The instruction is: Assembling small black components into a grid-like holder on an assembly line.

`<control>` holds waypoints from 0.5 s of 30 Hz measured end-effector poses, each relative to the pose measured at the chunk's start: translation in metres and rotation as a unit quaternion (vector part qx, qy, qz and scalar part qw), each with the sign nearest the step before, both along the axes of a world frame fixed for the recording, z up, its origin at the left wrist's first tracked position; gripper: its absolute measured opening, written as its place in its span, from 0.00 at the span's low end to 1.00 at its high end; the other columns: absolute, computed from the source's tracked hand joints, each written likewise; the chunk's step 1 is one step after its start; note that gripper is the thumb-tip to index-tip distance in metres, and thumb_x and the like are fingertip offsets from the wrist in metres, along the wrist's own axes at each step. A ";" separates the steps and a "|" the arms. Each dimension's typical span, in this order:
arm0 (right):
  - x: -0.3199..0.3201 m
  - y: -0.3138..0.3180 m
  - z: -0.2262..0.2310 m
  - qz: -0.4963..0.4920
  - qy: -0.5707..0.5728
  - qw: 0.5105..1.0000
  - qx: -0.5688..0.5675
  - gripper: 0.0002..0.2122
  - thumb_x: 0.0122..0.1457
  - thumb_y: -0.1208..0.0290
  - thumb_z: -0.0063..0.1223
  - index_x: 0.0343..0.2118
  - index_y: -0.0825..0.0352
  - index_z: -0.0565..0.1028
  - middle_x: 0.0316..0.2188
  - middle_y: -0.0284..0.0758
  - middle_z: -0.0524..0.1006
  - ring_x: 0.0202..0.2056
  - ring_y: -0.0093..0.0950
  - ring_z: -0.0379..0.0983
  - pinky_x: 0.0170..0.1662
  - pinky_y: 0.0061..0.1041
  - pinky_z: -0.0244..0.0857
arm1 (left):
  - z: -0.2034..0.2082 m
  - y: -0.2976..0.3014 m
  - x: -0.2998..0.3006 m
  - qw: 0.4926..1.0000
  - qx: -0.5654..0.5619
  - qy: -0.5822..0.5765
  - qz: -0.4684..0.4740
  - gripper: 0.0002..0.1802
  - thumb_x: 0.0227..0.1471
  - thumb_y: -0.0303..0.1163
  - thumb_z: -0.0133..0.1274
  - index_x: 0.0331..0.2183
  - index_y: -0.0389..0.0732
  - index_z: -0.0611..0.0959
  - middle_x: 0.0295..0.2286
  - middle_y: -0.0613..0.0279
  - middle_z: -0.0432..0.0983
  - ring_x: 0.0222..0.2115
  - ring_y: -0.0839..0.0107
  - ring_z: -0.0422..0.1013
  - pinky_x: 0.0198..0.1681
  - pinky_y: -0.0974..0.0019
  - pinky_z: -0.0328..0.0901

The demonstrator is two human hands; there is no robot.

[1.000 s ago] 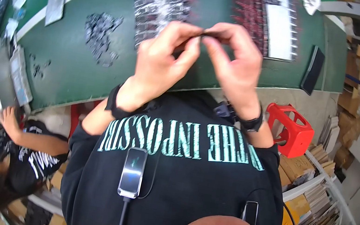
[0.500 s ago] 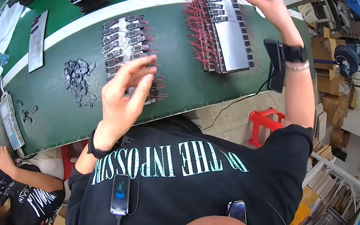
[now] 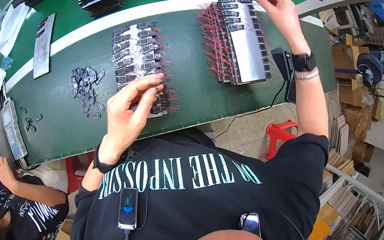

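Observation:
My right hand (image 3: 280, 14) is at the far end of a stack of flat metal plates (image 3: 248, 52), thumb and fingers pinched together; whatever sits between the tips is too small to make out. Small black parts with thin red wires (image 3: 236, 27) line both sides of the top plate, whose middle is bare. My left hand (image 3: 126, 107) hovers over the near end of another plate (image 3: 134, 53) bearing rows of the same black parts. Its fingers are curled with the tips close to the thumb, and anything in them is hidden.
A heap of loose black parts (image 3: 88, 86) lies left of my left hand. A narrow metal plate (image 3: 43, 46) rests farther left. A black device on a cable (image 3: 282, 63) is beside my right forearm. A red stool (image 3: 277, 136) stands below the table edge. Another person (image 3: 23, 188) works at lower left.
The small black piece seen in my right fingertips no longer shows there, and a dark part appears at the plate's far end. My left fingers have closed toward the thumb.

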State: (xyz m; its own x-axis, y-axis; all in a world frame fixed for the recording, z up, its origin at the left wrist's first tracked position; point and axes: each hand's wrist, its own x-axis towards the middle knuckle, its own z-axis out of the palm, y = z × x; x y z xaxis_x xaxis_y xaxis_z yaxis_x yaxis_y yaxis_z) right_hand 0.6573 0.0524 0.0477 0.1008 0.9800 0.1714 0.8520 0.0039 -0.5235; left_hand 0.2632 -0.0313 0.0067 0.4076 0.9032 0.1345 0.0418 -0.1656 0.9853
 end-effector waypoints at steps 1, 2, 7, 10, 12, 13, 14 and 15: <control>-0.007 -0.008 0.004 -0.042 -0.033 0.998 0.014 0.10 0.59 0.69 0.56 0.41 0.68 0.79 0.35 0.33 0.80 0.36 0.21 0.74 0.43 0.21 0.67 | 0.000 0.000 -0.003 1.000 -0.003 0.000 0.001 0.13 0.57 0.19 0.51 0.44 0.33 0.81 0.40 0.57 0.80 0.37 0.73 0.77 0.38 0.73 0.71; -0.008 -0.009 0.002 -0.041 -0.032 0.999 0.010 0.10 0.59 0.69 0.56 0.41 0.68 0.79 0.35 0.33 0.80 0.36 0.21 0.74 0.43 0.21 0.67 | 0.001 0.000 -0.006 1.000 -0.009 -0.004 0.015 0.12 0.58 0.19 0.50 0.44 0.33 0.81 0.40 0.57 0.80 0.37 0.73 0.77 0.38 0.74 0.71; -0.013 -0.006 -0.008 0.089 -0.168 0.980 0.061 0.10 0.57 0.70 0.57 0.41 0.66 0.79 0.37 0.38 0.79 0.38 0.34 0.76 0.43 0.27 0.68 | 0.008 0.009 -0.032 0.995 0.008 0.007 0.095 0.11 0.59 0.21 0.49 0.43 0.33 0.81 0.40 0.58 0.80 0.37 0.74 0.77 0.37 0.75 0.71; 0.011 -0.004 -0.016 0.099 -0.221 0.967 0.075 0.10 0.58 0.70 0.56 0.41 0.67 0.79 0.38 0.39 0.79 0.39 0.37 0.76 0.45 0.29 0.68 | 0.015 0.021 -0.052 0.985 0.052 -0.001 0.166 0.11 0.60 0.23 0.49 0.43 0.33 0.81 0.38 0.58 0.80 0.37 0.74 0.77 0.36 0.74 0.71; 0.015 -0.003 -0.007 0.134 -0.190 0.972 0.046 0.10 0.59 0.72 0.55 0.42 0.69 0.77 0.39 0.39 0.78 0.42 0.34 0.75 0.47 0.26 0.66 | 0.014 0.031 -0.070 0.974 0.065 -0.041 0.215 0.10 0.60 0.23 0.49 0.42 0.32 0.81 0.37 0.59 0.80 0.37 0.75 0.77 0.35 0.75 0.71; 0.022 -0.001 -0.004 0.152 -0.198 0.967 0.040 0.10 0.59 0.72 0.55 0.42 0.70 0.77 0.39 0.39 0.78 0.42 0.33 0.75 0.47 0.26 0.66 | 0.010 0.037 -0.080 0.969 0.066 -0.020 0.238 0.10 0.60 0.23 0.49 0.42 0.32 0.81 0.37 0.59 0.80 0.37 0.75 0.77 0.35 0.75 0.71; 0.026 0.004 -0.006 0.170 -0.207 0.963 0.034 0.10 0.60 0.73 0.55 0.42 0.71 0.76 0.38 0.39 0.78 0.42 0.32 0.75 0.47 0.25 0.65 | 0.007 0.040 -0.091 0.962 0.063 0.013 0.264 0.09 0.59 0.24 0.51 0.40 0.34 0.82 0.38 0.61 0.81 0.35 0.73 0.78 0.35 0.74 0.72; 0.031 0.009 -0.007 0.185 -0.196 0.962 0.037 0.10 0.60 0.73 0.55 0.42 0.71 0.76 0.38 0.39 0.78 0.42 0.32 0.75 0.47 0.25 0.65 | 0.003 0.044 -0.101 0.956 0.060 0.037 0.283 0.08 0.57 0.25 0.52 0.39 0.36 0.83 0.39 0.62 0.81 0.34 0.72 0.79 0.34 0.73 0.72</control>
State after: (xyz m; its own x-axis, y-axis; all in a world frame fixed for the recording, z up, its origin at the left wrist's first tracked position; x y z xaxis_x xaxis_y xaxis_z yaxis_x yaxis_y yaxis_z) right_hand 0.6884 0.0614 0.0405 -0.3388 0.9201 0.1967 0.9174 0.3694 -0.1479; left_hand 0.1626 0.0125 0.0095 -0.1298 0.9619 0.2406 0.2277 -0.2073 0.9514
